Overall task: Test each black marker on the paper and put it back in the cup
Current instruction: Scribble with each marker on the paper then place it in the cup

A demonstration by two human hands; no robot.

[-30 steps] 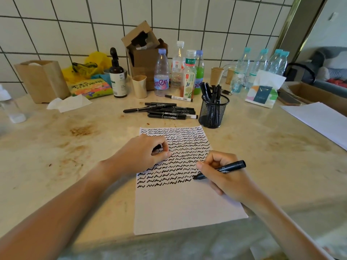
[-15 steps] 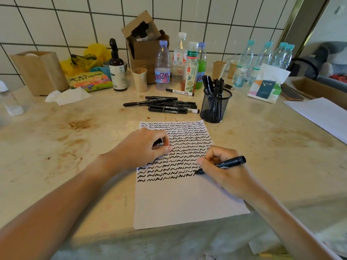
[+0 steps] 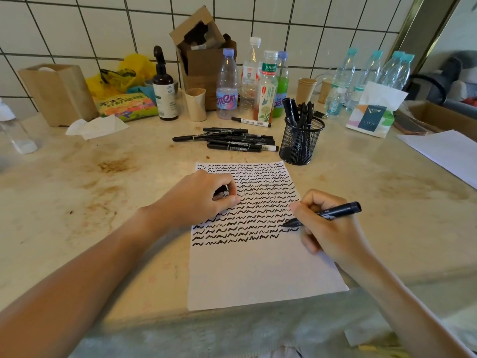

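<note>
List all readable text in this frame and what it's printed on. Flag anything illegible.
"TISSUE": tissue pack, partly legible.
"东方树叶": green cap label of the tea bottle.
"不夹毛 好好油": colourful snack bag, uncertain reading.
Stylised purple lettering on the water bottle label: not clearly readable.
Print on the brown pump bottle, the loose markers and the marker in the right hand: too small.

Two bare arms reach out from the bottom of the view. No sleeves cover them as far as the view shows. The left hand [image 3: 204,200] and the right hand [image 3: 333,231] wear no rings, gloves or watches.
</note>
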